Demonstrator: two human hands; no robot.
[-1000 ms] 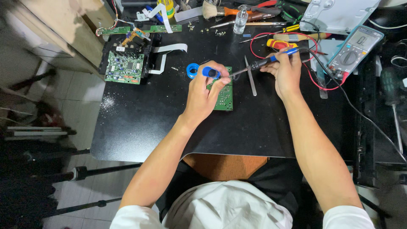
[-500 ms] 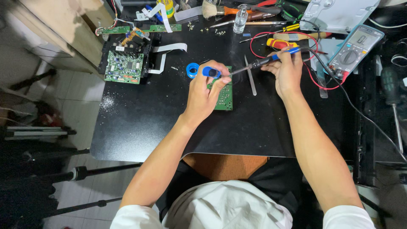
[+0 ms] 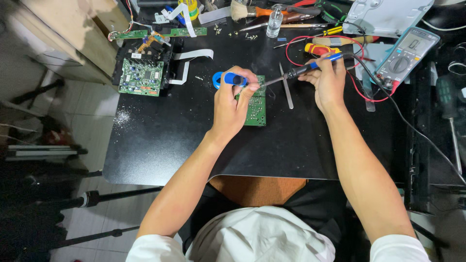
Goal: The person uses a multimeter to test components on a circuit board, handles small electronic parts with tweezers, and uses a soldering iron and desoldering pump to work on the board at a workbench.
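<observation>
Your desk wears a black mat. On it lie a small green circuit board, a larger board at far left, a multimeter at right, and a brush along the back.

At the upper right of the frame we see a multimeter, lying tilted on the table: a grey body edged in teal, with a pale rectangular screen at its upper end and a round dial below it. At the top centre stands a small clear bottle, its label too small to make out.
</observation>
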